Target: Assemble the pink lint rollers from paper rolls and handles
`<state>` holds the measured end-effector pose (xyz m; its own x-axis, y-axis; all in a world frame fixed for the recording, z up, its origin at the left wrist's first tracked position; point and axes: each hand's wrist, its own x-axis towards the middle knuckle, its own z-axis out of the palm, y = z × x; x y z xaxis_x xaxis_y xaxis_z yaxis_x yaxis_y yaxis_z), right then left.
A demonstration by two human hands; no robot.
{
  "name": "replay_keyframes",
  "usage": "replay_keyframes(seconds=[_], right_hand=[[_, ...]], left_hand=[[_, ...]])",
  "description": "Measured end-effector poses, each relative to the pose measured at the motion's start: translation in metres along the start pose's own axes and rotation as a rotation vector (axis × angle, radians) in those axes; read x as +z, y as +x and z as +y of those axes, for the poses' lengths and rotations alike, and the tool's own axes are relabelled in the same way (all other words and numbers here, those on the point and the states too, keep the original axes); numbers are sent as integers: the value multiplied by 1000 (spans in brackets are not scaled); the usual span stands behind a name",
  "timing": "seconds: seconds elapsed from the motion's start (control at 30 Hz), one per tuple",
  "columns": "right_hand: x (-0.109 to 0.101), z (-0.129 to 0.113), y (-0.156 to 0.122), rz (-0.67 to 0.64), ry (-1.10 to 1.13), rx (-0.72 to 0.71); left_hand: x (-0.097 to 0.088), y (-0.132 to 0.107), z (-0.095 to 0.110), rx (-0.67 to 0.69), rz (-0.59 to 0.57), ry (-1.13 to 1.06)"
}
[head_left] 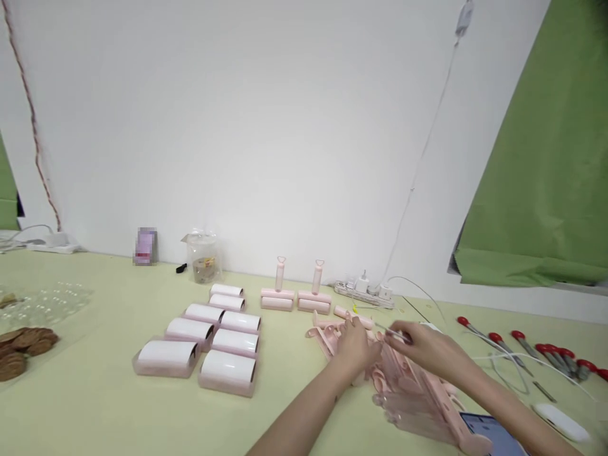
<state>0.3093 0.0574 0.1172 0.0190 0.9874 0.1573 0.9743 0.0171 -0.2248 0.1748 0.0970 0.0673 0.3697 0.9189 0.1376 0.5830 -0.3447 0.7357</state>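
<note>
A pile of pink plastic roller handles (408, 392) lies on the pale yellow table (104, 405). My left hand (354, 347) rests on the far end of the pile, fingers curled on a pink piece. My right hand (425, 347) pinches a thin silvery rod (390, 329) just above the pile. Two assembled pink lint rollers (297, 292) stand upright behind them. White paper rolls in pink holders (209, 339) lie in rows to the left.
Red-handled tools (541, 351) and white cables lie at the right. A power strip (363, 292) sits by the wall. A plastic jar (203, 256), brown round cookies (23, 348), a white mouse-like object (560, 421) and a phone (491, 437) are around.
</note>
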Motion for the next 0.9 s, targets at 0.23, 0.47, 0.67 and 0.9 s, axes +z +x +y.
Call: replay_keyframes(seconds=[0.23, 0.47, 0.67, 0.9], right_hand=[[54, -72, 132, 139, 213, 40], [77, -114, 155, 170, 195, 83], [29, -109, 107, 362, 159, 35], [37, -100, -1, 282, 190, -88]], left_hand=[[-5, -63, -60, 171, 246, -87], [7, -58, -97, 34, 78, -104], [-6, -57, -90, 32, 261, -181], [-37, -78, -83, 43, 275, -393]])
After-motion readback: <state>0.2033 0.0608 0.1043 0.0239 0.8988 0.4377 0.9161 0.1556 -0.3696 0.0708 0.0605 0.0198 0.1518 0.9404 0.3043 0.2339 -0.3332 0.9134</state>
